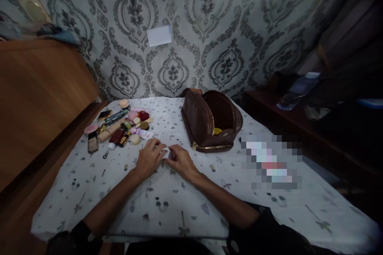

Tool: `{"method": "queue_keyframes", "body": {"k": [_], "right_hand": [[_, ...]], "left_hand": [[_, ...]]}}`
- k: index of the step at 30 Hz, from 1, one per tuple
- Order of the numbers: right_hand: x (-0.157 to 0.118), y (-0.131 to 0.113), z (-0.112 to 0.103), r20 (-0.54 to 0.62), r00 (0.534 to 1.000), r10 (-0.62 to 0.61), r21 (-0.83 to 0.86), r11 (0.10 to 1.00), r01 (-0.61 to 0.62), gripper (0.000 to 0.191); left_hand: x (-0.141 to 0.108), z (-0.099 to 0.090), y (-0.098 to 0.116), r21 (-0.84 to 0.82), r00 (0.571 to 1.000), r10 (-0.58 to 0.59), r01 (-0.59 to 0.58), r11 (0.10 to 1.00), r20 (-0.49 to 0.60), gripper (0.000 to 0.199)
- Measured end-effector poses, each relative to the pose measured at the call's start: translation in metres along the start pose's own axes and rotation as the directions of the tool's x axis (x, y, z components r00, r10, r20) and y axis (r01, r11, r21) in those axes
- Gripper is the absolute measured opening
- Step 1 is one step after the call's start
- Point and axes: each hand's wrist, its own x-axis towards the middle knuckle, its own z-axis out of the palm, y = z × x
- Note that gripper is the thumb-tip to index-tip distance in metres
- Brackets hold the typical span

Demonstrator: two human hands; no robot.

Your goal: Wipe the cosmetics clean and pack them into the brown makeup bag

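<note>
Both hands meet over the middle of the table, with a small white piece (pixel 166 152) between their fingertips; it looks like folded paper or tissue, but its exact kind is unclear. My left hand (pixel 149 157) grips it from the left, fingers bent. My right hand (pixel 180 160) pinches its other side between thumb and fingers. Just right of and beyond my right hand stands a brown leather cosmetic bag (pixel 197 121), unzipped, with something yellow (pixel 218 131) inside. Left of my left hand lies a group of cosmetics, among them a pale round jar (pixel 135 139) and a white-and-purple tube (pixel 143 133).
A patterned white cloth (pixel 119 203) covers the table. A blurred-out item (pixel 271 161) lies at the right. Wooden furniture (pixel 42 103) borders the left side; a clear plastic bottle (pixel 297 91) rests on a dark surface at the right. A papered wall (pixel 173 4) stands behind.
</note>
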Motion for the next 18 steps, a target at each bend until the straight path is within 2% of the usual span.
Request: {"method": "queue_keyframes", "body": {"k": [6, 9, 15, 18], "right_hand": [[-0.001, -0.002, -0.002, 0.016, 1.000, 0.007, 0.032, 0.999, -0.007, 0.024], [0.000, -0.001, -0.003, 0.023, 1.000, 0.000, 0.021, 1.000, -0.001, 0.022], [0.000, -0.001, -0.002, 0.010, 1.000, 0.004, 0.018, 1.000, -0.004, 0.033], [-0.001, -0.003, -0.003, 0.017, 1.000, 0.001, 0.044, 0.999, -0.002, 0.030]], "left_hand": [[-0.011, -0.002, -0.042, 0.061, 0.979, -0.204, 0.205, 0.977, -0.017, 0.024], [-0.016, -0.002, -0.052, 0.041, 0.967, -0.253, 0.254, 0.966, -0.016, 0.024], [-0.019, 0.000, -0.051, 0.038, 0.966, -0.257, 0.258, 0.965, -0.023, 0.025], [-0.021, -0.001, -0.041, 0.039, 0.976, -0.213, 0.214, 0.976, -0.039, 0.025]]}}
